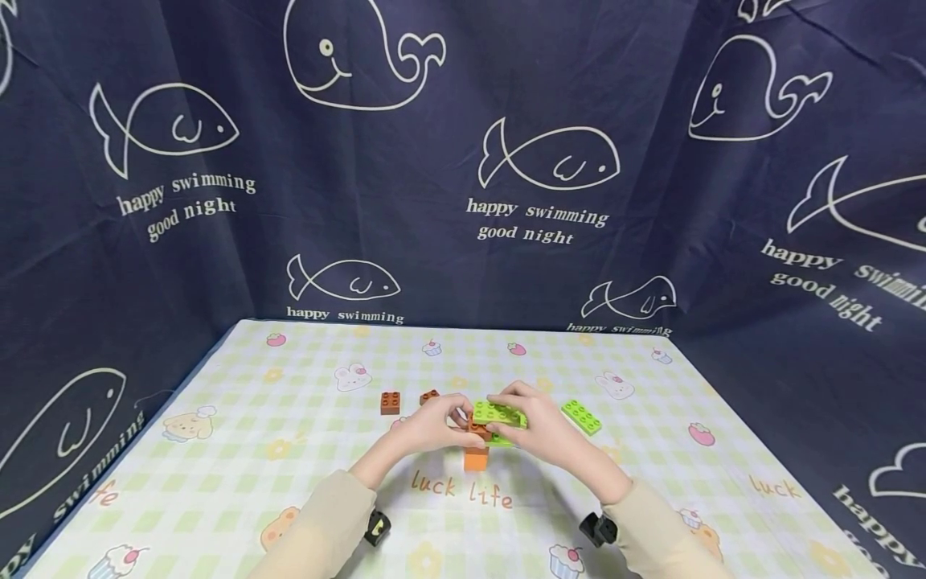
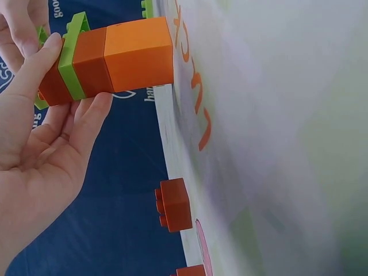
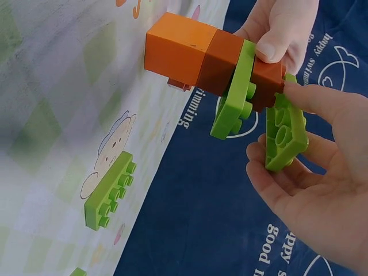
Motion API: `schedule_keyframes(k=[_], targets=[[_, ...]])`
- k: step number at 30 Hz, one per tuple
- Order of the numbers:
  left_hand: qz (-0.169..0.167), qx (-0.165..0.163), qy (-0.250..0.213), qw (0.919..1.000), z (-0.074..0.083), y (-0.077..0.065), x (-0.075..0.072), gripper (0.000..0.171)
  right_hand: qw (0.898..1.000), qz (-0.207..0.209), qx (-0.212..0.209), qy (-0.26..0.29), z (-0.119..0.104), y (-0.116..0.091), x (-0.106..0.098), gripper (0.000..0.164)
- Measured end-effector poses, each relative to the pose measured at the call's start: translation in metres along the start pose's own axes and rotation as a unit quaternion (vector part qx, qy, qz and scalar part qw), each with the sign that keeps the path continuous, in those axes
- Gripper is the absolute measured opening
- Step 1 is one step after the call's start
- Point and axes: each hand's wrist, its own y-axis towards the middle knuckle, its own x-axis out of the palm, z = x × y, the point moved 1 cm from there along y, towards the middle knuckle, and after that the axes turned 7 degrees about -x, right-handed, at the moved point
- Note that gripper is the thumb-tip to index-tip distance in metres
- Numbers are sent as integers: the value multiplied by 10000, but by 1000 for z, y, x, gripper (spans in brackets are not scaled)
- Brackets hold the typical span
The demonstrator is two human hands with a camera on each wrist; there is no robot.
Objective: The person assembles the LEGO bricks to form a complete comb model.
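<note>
Head view gives me an upright tower of stacked plastic bricks (image 1: pixel 475 461) near the middle of the white-and-green checked tablecloth (image 1: pixel 231 474), its foot a bright orange plastic block (image 3: pixel 178 49); the left hand (image 1: pixel 434 424) steadies it, thumb and fingers closed on opposite sides of its upper reddish-brown block (image 3: pixel 267 83); the right hand (image 1: pixel 542 426), partly curled, pinches a lime-green studded plastic brick (image 3: pixel 287 141) at the top, which overhangs to the right; I cannot tell whether it has locked on.

I judge that pressing hard on the overhang could tip the tower rightward; a slack left hold could let it twist; misaligned studs could leave the brick cocked; a rightward sweep could knock the loose lime-green brick (image 1: pixel 582 417) beyond the right hand.
</note>
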Motion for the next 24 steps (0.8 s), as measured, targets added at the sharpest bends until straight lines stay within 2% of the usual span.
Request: schedule_keyframes(k=[12, 24], targets=[[15, 68, -2, 10000, 2, 1, -1, 31, 9996, -94, -230, 155, 2, 0, -1, 36], [40, 49, 25, 10000, 0, 0, 2, 31, 9992, -336, -169, 166, 6, -2, 1, 38]])
